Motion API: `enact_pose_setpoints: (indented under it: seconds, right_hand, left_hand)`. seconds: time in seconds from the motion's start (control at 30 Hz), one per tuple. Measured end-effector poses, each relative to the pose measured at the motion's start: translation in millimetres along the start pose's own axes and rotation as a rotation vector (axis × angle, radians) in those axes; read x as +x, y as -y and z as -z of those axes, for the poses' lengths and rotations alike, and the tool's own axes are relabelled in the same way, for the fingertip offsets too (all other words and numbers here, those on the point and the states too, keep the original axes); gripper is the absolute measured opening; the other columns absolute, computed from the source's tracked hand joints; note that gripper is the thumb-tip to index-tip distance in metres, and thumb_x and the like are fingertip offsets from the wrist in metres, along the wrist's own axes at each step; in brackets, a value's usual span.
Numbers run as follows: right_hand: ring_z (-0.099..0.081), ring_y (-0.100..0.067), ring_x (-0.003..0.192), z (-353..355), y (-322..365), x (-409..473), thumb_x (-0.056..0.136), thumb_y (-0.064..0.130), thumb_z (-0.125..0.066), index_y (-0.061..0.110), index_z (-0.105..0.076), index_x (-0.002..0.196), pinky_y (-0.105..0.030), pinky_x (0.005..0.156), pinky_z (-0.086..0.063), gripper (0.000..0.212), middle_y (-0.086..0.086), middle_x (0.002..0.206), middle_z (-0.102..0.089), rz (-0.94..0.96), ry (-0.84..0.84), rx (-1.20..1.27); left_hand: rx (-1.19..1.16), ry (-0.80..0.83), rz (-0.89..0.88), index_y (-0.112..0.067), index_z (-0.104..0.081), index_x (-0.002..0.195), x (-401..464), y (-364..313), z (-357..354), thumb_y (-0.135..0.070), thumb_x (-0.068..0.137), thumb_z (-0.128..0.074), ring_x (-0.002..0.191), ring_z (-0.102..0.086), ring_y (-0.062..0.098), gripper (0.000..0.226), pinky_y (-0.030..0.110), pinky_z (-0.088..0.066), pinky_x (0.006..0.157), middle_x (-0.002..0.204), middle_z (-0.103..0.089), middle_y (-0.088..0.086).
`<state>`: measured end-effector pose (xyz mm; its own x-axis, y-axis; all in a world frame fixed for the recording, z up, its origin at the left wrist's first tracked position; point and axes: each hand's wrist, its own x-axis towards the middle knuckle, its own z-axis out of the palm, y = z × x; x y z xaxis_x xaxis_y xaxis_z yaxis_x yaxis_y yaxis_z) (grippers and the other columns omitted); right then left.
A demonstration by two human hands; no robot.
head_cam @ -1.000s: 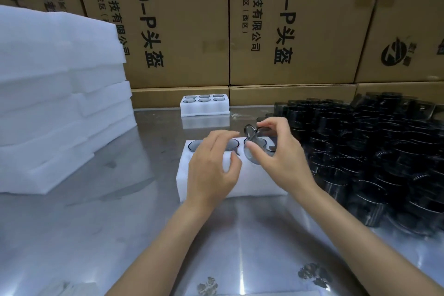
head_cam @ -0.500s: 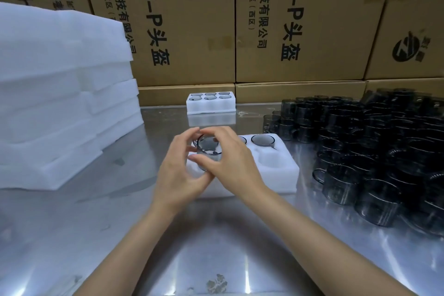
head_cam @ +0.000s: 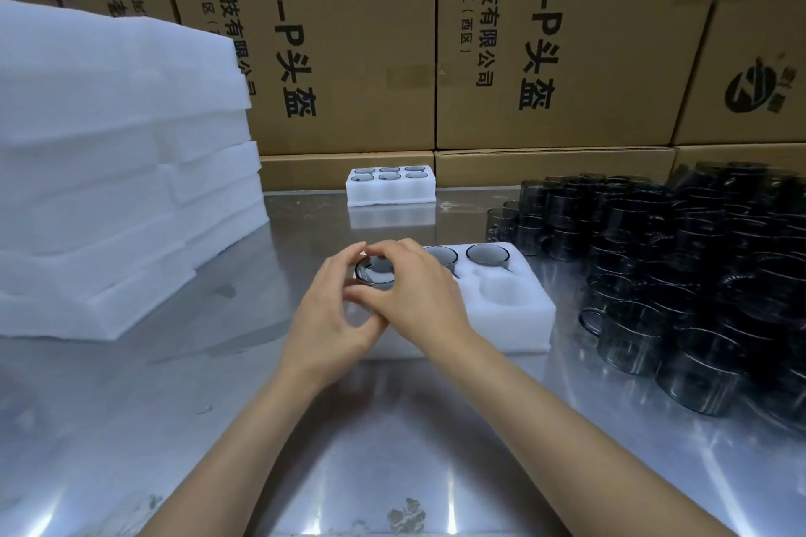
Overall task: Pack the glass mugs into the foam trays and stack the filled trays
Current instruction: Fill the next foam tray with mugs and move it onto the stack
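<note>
Now both hands, left hand (head_cam: 333,320) and right hand (head_cam: 418,296), curl round a smoky round glass mug (head_cam: 374,273), lower than before, seemingly in the soft white foam tray (head_cam: 514,310)'s far-left pocket.

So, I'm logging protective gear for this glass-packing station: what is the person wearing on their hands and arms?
Nothing that shows. The left hand and right hand are bare, without gloves, rings or a watch, and both forearms are uncovered to the frame's bottom edge; no sleeves are visible.
</note>
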<state>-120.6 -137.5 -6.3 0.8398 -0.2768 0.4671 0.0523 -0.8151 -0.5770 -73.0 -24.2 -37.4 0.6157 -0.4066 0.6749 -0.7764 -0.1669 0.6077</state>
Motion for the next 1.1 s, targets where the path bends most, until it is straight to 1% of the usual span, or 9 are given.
enact_pose_setpoints:
  seconds: [0.2, 0.3, 0.37, 0.5, 0.6, 0.7, 0.87, 1.0, 1.1]
  right_hand:
    - [-0.050, -0.009, 0.116, 1, -4, -2, 0.079, 0.059, -0.062, 0.035, -0.054, 0.121, -0.027, 0.078, -0.040, 0.049, 0.014, 0.124, -0.054, 0.024, 0.016, -0.056]
    - [-0.027, -0.008, 0.139, 6, -11, -9, 0.085, 0.061, -0.052, 0.032, -0.039, 0.141, -0.031, 0.109, -0.029, 0.065, 0.013, 0.151, -0.033, 0.104, 0.053, -0.144]
    - [-0.018, -0.009, 0.143, 10, -17, -15, 0.089, 0.060, -0.046, 0.029, -0.032, 0.146, -0.034, 0.116, -0.019, 0.066, 0.012, 0.155, -0.023, 0.158, 0.089, -0.186]
    - [-0.022, -0.008, 0.141, 13, -24, -18, 0.094, 0.054, -0.039, 0.026, -0.032, 0.147, -0.033, 0.112, -0.022, 0.060, 0.010, 0.154, -0.027, 0.189, 0.127, -0.294]
    - [-0.024, -0.012, 0.140, 9, -23, -20, 0.096, 0.052, -0.033, 0.023, -0.038, 0.144, -0.037, 0.111, -0.018, 0.056, 0.008, 0.153, -0.032, 0.191, 0.180, -0.397]
    - [-0.022, -0.012, 0.141, 4, -23, -22, 0.097, 0.050, -0.028, 0.023, -0.036, 0.144, -0.039, 0.114, -0.013, 0.054, 0.008, 0.154, -0.029, 0.170, 0.213, -0.421]
    - [-0.019, -0.011, 0.142, 7, -25, -26, 0.099, 0.048, -0.027, 0.025, -0.033, 0.145, -0.038, 0.114, -0.008, 0.052, 0.008, 0.155, -0.026, 0.184, 0.227, -0.408]
    - [-0.039, -0.016, 0.129, 23, -25, -28, 0.099, 0.035, -0.036, 0.020, -0.051, 0.132, -0.033, 0.105, -0.024, 0.039, 0.003, 0.135, -0.053, 0.154, 0.046, -0.297]
    - [-0.044, -0.024, 0.113, 55, -34, -27, 0.093, 0.023, -0.042, 0.017, -0.056, 0.117, -0.033, 0.084, -0.033, 0.028, -0.001, 0.119, -0.057, -0.069, -0.162, -0.467]
  left_hand:
    - [0.025, 0.070, 0.055, -0.020, -0.041, 0.138, -1, 2, 2, -0.029, 0.068, -0.065, 0.114, -0.051, -0.005, 0.075, 0.006, -0.035, 0.093, 0.131, -0.051, -0.011]
    - [0.094, 0.119, 0.053, -0.027, -0.028, 0.146, -5, 2, 7, -0.051, 0.069, -0.055, 0.131, -0.034, -0.008, 0.085, 0.016, -0.026, 0.107, 0.146, -0.034, -0.021]
    - [0.249, 0.157, -0.019, -0.036, -0.017, 0.147, -7, 3, 8, -0.056, 0.073, -0.046, 0.138, -0.019, -0.009, 0.082, 0.027, -0.015, 0.115, 0.150, -0.020, -0.027]
    - [0.399, 0.217, -0.068, -0.032, -0.021, 0.147, -9, 2, 7, -0.056, 0.074, -0.036, 0.138, -0.006, -0.013, 0.079, 0.025, -0.006, 0.114, 0.153, -0.016, -0.021]
    - [0.461, 0.239, -0.016, -0.028, -0.036, 0.144, -10, 3, 7, -0.059, 0.068, -0.030, 0.138, -0.013, -0.007, 0.083, 0.027, -0.008, 0.114, 0.150, -0.029, -0.018]
    - [0.507, 0.275, -0.009, -0.031, -0.038, 0.143, -12, 5, 8, -0.061, 0.068, -0.027, 0.141, -0.022, 0.003, 0.082, 0.031, -0.011, 0.115, 0.149, -0.032, -0.017]
    - [0.479, 0.234, 0.005, -0.028, -0.038, 0.143, -16, 6, 5, -0.057, 0.072, -0.032, 0.139, -0.026, 0.003, 0.077, 0.032, -0.014, 0.113, 0.147, -0.032, -0.021]
    - [0.450, 0.244, -0.013, -0.027, -0.029, 0.146, -21, 8, 4, -0.060, 0.071, -0.035, 0.136, -0.014, -0.005, 0.083, 0.030, -0.008, 0.113, 0.147, -0.021, -0.022]
    - [0.434, 0.197, -0.059, -0.025, -0.035, 0.144, -20, 4, 6, -0.058, 0.073, -0.037, 0.133, -0.018, -0.004, 0.078, 0.035, -0.013, 0.114, 0.147, -0.026, -0.020]
